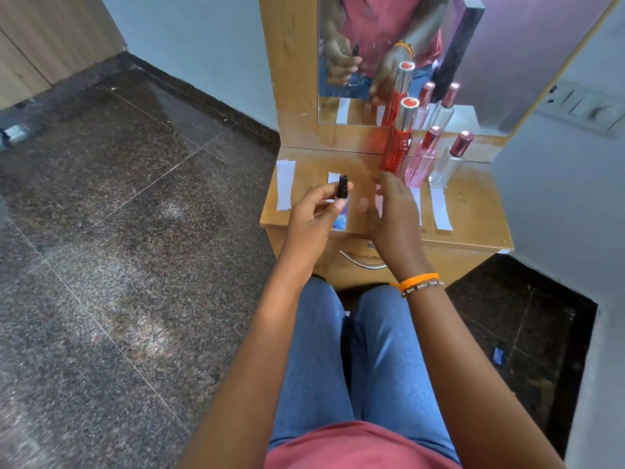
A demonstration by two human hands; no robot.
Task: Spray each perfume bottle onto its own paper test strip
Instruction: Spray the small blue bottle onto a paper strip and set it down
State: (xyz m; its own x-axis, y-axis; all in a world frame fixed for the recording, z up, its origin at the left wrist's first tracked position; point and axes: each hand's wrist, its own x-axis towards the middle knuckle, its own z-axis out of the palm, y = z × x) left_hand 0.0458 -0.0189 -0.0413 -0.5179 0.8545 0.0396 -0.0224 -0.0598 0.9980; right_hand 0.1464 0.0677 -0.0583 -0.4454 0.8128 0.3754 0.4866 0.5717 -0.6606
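My left hand [313, 211] pinches the small blue bottle with black sprayer [341, 204] above the wooden table [473, 211]. My right hand [394, 214] hovers spread, empty. Risk: mist drifts onto a neighbouring white paper strip [285, 184], mixing 2 scents.

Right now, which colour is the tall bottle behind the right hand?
Red, with a silver cap: the tall bottle, clearest in the head view.

The right hand [394, 214] is motion-blurred and hides most of a paper strip [378, 201]; the left hand [313, 216] covers another strip's [333, 179] lower part.
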